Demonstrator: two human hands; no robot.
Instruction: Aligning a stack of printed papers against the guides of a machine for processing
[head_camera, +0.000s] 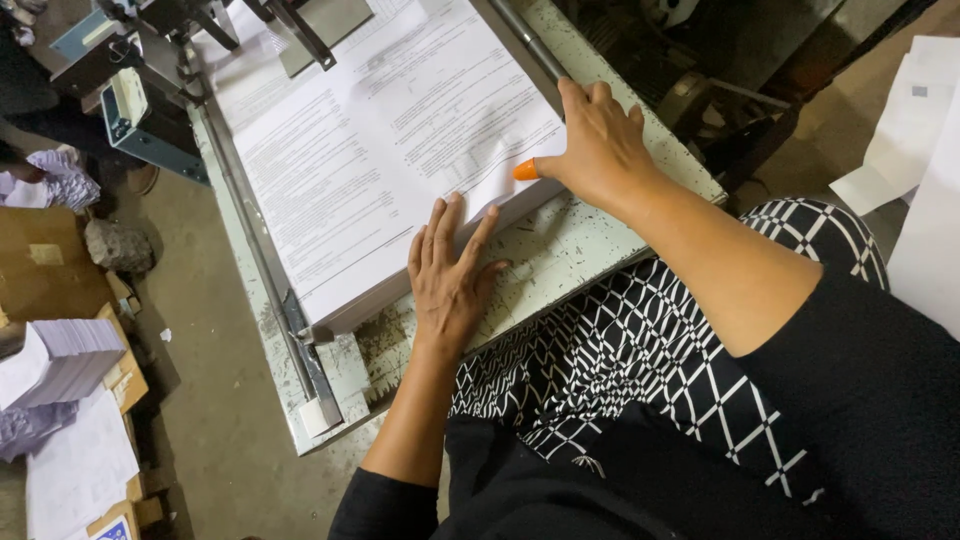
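A thick stack of printed white sheets (380, 130) lies on the pale green metal table (560, 250) of a machine. My left hand (447, 272) lies flat, palm down, on the stack's near edge, fingers spread, with the wrist over the table. My right hand (598, 145) rests on the stack's near right corner, its fingertips against a metal side rail (520, 38). Its thumb wears an orange rubber tip (526, 169) and presses at the top sheet's corner (497, 188), which curls up. Neither hand grips anything.
A metal guide bar (262, 260) runs along the stack's left side, with dark machine parts (150, 60) at the top left. Paper piles (60, 360) and cardboard (35, 265) lie on the floor at left. More white sheets (915, 130) lie at right.
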